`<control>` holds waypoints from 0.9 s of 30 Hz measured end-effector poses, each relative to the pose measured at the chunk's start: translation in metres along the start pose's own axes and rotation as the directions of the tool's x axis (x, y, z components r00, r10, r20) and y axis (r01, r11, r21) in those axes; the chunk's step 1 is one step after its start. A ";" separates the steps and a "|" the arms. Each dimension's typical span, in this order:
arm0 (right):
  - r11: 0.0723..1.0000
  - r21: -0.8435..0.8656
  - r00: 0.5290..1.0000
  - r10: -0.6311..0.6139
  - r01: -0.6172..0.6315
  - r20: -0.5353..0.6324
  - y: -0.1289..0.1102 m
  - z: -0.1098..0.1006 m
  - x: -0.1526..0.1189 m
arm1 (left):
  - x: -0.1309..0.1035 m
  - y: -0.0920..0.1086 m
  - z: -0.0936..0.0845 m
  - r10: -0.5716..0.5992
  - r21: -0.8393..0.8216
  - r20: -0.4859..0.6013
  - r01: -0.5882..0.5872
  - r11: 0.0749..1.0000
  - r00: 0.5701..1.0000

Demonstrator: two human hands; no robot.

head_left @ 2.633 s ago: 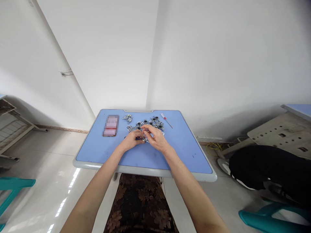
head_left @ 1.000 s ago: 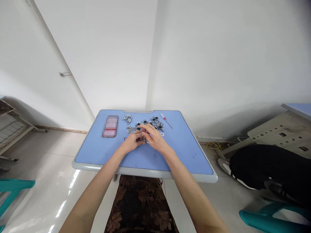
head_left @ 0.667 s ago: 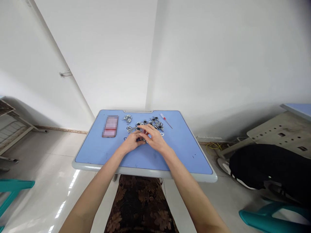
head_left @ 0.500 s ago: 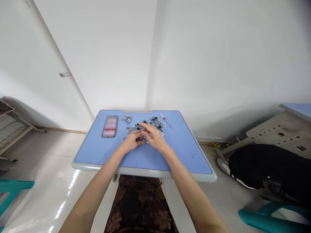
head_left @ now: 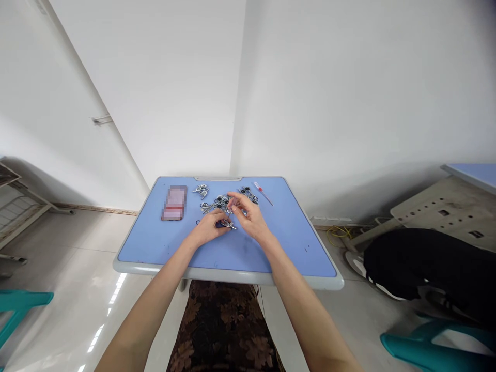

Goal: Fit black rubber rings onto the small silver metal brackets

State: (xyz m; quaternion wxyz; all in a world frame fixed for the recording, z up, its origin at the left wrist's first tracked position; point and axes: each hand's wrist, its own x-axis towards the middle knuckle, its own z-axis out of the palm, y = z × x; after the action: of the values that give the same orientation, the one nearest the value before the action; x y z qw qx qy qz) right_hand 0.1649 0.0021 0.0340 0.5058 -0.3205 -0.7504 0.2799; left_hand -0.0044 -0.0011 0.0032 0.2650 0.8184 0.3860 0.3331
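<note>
My left hand [head_left: 208, 227] is closed on a small silvery metal fitting [head_left: 228, 225], holding it low over the blue tabletop. Between the fingers of my right hand [head_left: 249, 216] is a small screwdriver [head_left: 231, 204] with a clear reddish handle, its thin shaft slanting down to the fitting. The fingers hide part of both. Just beyond my hands spreads a pile of metal fittings with black round pieces [head_left: 221, 200]. A smaller group of fittings [head_left: 201, 190] lies farther back to the left. A dark ring [head_left: 198, 222] sits beside my left hand.
A phone [head_left: 174, 203] lies at the table's left. Another screwdriver [head_left: 263, 193] with a red and clear handle rests back right. The blue table [head_left: 155, 253] stands against a white wall [head_left: 186, 93]. A person's dark-clothed leg [head_left: 411, 263] and a teal stool [head_left: 430, 351] are at right.
My right hand has lifted slightly and its fingers have opened out around the screwdriver handle, showing more of the shaft. My left hand stays nearly in place with the fitting.
</note>
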 end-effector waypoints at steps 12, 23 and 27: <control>0.998 0.004 0.989 0.062 -0.062 -0.132 -0.003 -0.006 0.002 | -0.001 0.005 0.000 -0.042 0.003 0.003 0.042 0.999 0.999; 0.996 -0.047 0.997 0.075 -0.076 -0.025 0.000 -0.012 0.004 | 0.001 0.003 -0.002 -0.046 -0.002 0.023 0.046 0.999 0.999; 0.994 -0.090 0.997 0.069 -0.067 0.019 0.000 -0.014 0.004 | 0.001 0.002 -0.002 -0.034 -0.022 0.021 0.034 0.999 0.999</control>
State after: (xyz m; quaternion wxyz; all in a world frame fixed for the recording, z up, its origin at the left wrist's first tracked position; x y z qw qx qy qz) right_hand 0.1770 0.0067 0.0410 0.4729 -0.3651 -0.7563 0.2664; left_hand -0.0044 -0.0007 0.0059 0.2835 0.8121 0.3935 0.3244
